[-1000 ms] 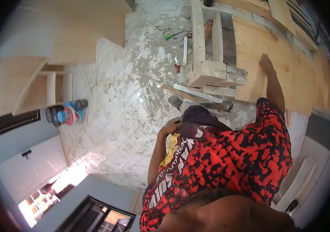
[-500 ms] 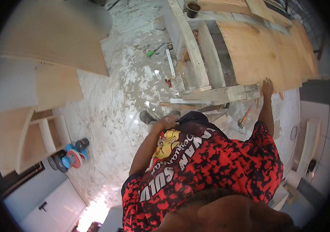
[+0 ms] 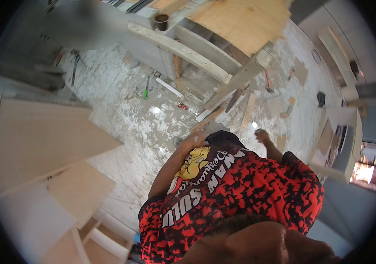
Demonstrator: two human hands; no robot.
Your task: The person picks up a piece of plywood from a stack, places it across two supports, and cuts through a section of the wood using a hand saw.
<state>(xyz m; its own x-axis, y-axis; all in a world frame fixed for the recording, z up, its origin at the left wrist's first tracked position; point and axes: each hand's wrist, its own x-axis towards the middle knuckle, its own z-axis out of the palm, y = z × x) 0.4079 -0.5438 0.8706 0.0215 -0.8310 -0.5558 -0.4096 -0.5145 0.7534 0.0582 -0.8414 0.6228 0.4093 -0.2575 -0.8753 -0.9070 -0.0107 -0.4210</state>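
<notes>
My left hand [image 3: 195, 140] rests by the dark lower hem of my red and black patterned shirt [image 3: 249, 185]; its fingertips are hard to make out there. Out to the right, my right hand [image 3: 262, 136] hangs over the floor, fingers curled in, with nothing visible in it. Ahead of me stands a rough wooden frame [image 3: 183, 53] of pale boards. A plywood sheet [image 3: 236, 22] lies across its far right part, apart from both hands. Between my hands and the frame lie a loose wood strip [image 3: 248, 110] and an orange-handled hammer [image 3: 268, 81].
A green-handled tool [image 3: 146, 90] and a white strip [image 3: 169, 87] lie on the stained floor. A brown-filled cup [image 3: 161, 22] stands on the frame. Large plywood panels [image 3: 51, 141] occupy the left. A white open box-like cabinet [image 3: 335, 141] stands at right.
My right hand has left the plywood sheet's edge and dropped closer to my body. The view has swung right, so the frame appears farther left. My left hand stays by the shirt hem.
</notes>
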